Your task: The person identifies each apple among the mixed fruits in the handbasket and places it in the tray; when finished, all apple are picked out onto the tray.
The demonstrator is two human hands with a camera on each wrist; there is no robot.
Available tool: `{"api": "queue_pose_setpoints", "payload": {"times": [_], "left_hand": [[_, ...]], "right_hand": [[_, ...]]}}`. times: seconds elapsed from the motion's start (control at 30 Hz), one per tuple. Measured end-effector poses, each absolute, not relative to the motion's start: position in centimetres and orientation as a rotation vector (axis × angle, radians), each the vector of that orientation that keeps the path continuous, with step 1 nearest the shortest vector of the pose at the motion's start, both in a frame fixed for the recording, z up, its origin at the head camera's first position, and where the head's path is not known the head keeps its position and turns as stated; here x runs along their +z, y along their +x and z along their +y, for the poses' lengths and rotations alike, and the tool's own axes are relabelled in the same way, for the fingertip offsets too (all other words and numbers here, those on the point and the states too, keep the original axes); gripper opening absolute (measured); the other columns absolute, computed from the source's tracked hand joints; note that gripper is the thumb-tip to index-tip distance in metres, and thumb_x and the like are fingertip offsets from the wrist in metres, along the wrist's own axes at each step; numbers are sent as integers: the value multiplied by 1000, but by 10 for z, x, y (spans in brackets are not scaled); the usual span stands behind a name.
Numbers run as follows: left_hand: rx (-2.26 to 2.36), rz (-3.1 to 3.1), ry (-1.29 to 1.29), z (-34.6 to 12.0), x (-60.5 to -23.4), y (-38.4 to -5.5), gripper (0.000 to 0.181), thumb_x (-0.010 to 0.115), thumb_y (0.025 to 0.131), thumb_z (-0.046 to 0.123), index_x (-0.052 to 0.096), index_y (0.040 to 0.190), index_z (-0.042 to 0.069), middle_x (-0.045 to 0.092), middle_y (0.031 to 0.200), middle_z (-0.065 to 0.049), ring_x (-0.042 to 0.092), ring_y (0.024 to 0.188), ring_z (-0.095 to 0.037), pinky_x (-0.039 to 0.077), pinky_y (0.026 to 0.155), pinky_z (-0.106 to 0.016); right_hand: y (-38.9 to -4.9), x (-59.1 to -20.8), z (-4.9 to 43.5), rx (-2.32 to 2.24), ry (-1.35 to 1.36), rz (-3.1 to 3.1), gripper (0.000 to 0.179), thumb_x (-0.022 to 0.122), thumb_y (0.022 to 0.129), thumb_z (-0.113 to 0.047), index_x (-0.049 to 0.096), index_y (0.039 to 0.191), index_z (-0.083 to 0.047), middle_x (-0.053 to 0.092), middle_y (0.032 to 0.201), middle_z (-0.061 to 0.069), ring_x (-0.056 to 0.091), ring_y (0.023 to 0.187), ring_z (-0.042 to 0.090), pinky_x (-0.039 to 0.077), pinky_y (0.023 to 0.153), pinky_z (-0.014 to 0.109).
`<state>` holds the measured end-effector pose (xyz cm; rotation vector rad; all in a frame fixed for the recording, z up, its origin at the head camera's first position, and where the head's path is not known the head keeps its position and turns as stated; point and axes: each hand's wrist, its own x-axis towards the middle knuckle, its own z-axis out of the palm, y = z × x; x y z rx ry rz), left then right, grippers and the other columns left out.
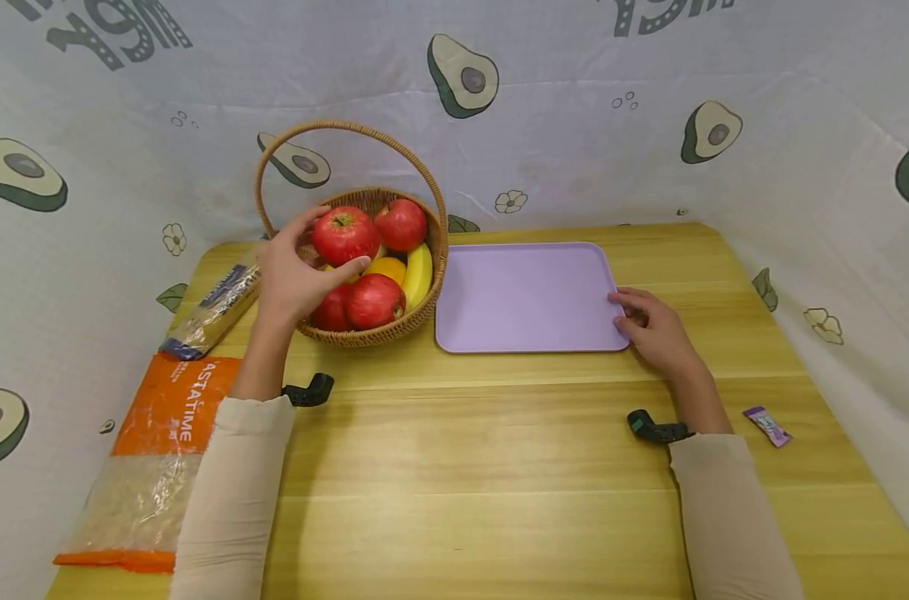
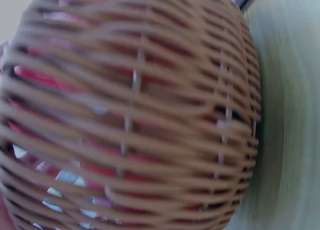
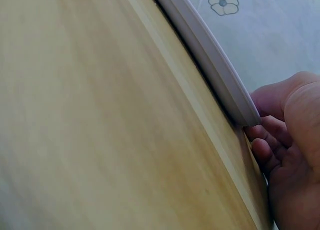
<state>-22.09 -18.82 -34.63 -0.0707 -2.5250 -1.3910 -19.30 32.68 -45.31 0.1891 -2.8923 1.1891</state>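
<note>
My left hand (image 1: pixel 287 268) is over the left side of a wicker basket (image 1: pixel 372 337) with a tall arched handle. Its thumb and fingers hold a red apple (image 1: pixel 345 235) at the top of the fruit. Around that apple lie another red apple (image 1: pixel 402 225), red fruits (image 1: pixel 376 301) at the front, an orange (image 1: pixel 387 268) and a yellow banana (image 1: pixel 419 275). In the left wrist view the basket's woven side (image 2: pixel 165 104) hides the hand's grip. At the right, my right hand (image 1: pixel 658 333) pinches the near right corner of a flat purple tray (image 1: pixel 525 296), thumb on its rim.
Left of the basket lies a clear packet (image 1: pixel 216 310) with blue ends. An orange and clear bag (image 1: pixel 150 458) is beneath the left forearm. A small purple sachet (image 1: pixel 767 426) lies right of the right wrist. A patterned white cloth (image 1: pixel 559 125) stands behind the table.
</note>
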Motion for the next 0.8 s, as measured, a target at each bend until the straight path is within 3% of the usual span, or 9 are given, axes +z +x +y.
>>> {"api": "queue_pose_setpoints", "payload": {"times": [0.43,0.8], "left_hand": [[-1520,-2406,-314,-151,-344,-197,74,92,75,38,59,140,27,65,132,2,65,112,-15,64,85,-43],[-1635,-2387,-518,-103,-342,-184,79,88,81,31,50,150,24,56,143,-4,65,119,-23,64,83,-43]], "right_hand": [[-193,-457,328,1201,135,-2880,41,56,103,-10,58,143,0,48,154,20,47,102,19,36,77,7],[-196,-463,327,1187,-4,-2789,40,56,100,-6,62,138,4,49,148,22,45,103,25,34,76,15]]}}
